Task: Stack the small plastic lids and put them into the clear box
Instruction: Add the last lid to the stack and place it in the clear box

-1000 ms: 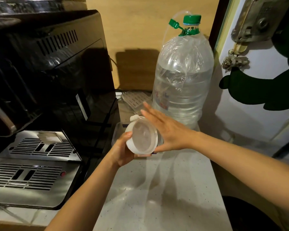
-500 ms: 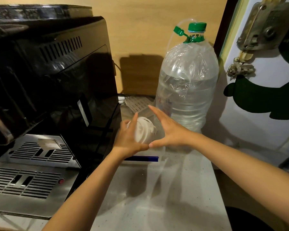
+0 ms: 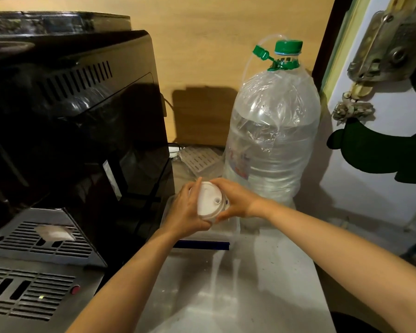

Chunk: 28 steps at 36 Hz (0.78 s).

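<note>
Lids (image 3: 210, 205): white stack gripped between both hands just in front of the water bottle (image 3: 271, 140), held over the clear box (image 3: 226, 227), top face tilted toward the camera.
Left hand (image 3: 185, 213): fingers curled and clamped on the stack's left side.
Right hand (image 3: 235, 200): fingers closed around the stack's right edge.
Clear box: on the counter (image 3: 250, 284) in front of the bottle, mostly hidden by the hands.
Coffee machine (image 3: 70, 140): black, to the left of the bottle.

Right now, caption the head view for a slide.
Both hands hold stacked white lids over the clear box.
</note>
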Tool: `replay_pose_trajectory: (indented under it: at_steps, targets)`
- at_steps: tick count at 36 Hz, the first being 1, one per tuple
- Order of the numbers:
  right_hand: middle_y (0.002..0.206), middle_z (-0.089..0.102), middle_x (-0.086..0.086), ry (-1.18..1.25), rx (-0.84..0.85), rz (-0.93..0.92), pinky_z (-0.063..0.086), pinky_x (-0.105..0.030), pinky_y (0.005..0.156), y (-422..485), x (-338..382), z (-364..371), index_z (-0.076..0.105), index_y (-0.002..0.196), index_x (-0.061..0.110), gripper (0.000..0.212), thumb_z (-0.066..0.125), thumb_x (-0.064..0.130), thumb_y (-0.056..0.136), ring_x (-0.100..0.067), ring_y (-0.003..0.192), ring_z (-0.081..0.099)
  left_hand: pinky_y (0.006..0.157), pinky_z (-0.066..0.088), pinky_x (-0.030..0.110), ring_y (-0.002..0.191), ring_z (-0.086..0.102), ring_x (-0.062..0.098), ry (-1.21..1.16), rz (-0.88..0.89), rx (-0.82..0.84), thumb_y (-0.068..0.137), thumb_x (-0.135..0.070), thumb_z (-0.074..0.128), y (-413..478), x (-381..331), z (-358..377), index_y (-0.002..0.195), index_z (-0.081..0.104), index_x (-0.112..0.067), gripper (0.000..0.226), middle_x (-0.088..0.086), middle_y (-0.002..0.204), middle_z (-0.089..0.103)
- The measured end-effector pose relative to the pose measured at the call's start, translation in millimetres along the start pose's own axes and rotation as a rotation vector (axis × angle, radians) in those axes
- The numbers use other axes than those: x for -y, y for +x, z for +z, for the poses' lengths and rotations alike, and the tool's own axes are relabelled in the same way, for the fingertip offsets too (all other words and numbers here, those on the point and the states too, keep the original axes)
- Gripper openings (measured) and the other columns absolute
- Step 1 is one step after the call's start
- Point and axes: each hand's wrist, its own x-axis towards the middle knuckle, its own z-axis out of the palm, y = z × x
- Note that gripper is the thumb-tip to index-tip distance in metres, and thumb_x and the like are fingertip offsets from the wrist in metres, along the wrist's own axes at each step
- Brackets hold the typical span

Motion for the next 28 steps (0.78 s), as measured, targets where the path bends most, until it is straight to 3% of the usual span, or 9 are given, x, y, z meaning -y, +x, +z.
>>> replay_pose_trajectory:
  at_steps: [4,7,11,18,22,26,28]
  targets:
    - [0.138,0.043,-0.01,0.028,-0.032,0.037,0.026,-0.018,0.099,8,-14,4,0.036,0.136,0.011,0.087,0.084,0.018,0.063,-0.022,0.129,0.038,0.1,0.039,0.043,0.125,0.038,0.028,-0.082,-0.06,-0.008,0.056,-0.029,0.083,12,12,11,0.141,0.018,-0.013,0.108,0.012,0.142,0.033]
    - [0.137,0.043,-0.009,0.039,-0.02,0.066,0.026,-0.014,0.095,15,-24,12,0.037,0.135,0.012,0.086,0.084,0.02,0.064,-0.021,0.128,0.038,0.089,0.04,0.032,0.117,0.045,0.026,-0.124,-0.091,0.005,0.054,-0.028,0.084,19,22,19,0.134,0.031,-0.015,0.097,0.01,0.131,0.044]
    - [0.132,0.045,-0.011,0.064,-0.01,0.104,0.034,-0.023,0.097,24,-34,27,0.04,0.132,0.009,0.084,0.085,0.021,0.062,-0.023,0.123,0.043,0.085,0.029,0.022,0.12,0.04,0.022,-0.141,-0.145,0.048,0.057,-0.026,0.083,25,33,28,0.132,0.033,-0.019,0.091,0.005,0.132,0.04]
    - [0.134,0.044,-0.012,0.06,0.023,0.214,0.039,-0.031,0.097,34,-51,62,0.04,0.13,0.008,0.084,0.085,0.024,0.061,-0.026,0.122,0.044,0.1,0.038,0.036,0.131,0.032,0.025,-0.098,-0.242,0.263,0.061,-0.029,0.083,31,50,42,0.139,0.02,-0.019,0.101,0.006,0.146,0.025]
    - [0.136,0.042,-0.015,0.069,0.058,0.261,0.039,-0.025,0.095,36,-57,79,0.037,0.133,0.004,0.085,0.084,0.021,0.063,-0.026,0.124,0.043,0.097,0.042,0.034,0.125,0.041,0.023,-0.117,-0.234,0.312,0.057,-0.039,0.083,31,54,54,0.133,0.029,-0.02,0.095,0.006,0.139,0.036]
    - [0.142,0.037,-0.014,0.106,0.093,0.286,0.039,-0.013,0.083,42,-62,90,0.03,0.139,0.003,0.097,0.085,0.015,0.06,-0.024,0.121,0.046,0.098,0.045,0.043,0.121,0.045,0.024,-0.103,-0.233,0.376,0.055,-0.044,0.081,36,64,65,0.134,0.028,-0.02,0.097,0.008,0.139,0.039]
    - [0.141,0.037,-0.014,0.057,0.115,0.308,0.042,-0.019,0.089,46,-65,93,0.029,0.138,0.003,0.098,0.086,0.018,0.06,-0.023,0.119,0.049,0.096,0.047,0.044,0.118,0.047,0.024,-0.097,-0.24,0.384,0.054,-0.044,0.08,39,69,69,0.132,0.03,-0.019,0.095,0.008,0.137,0.042]
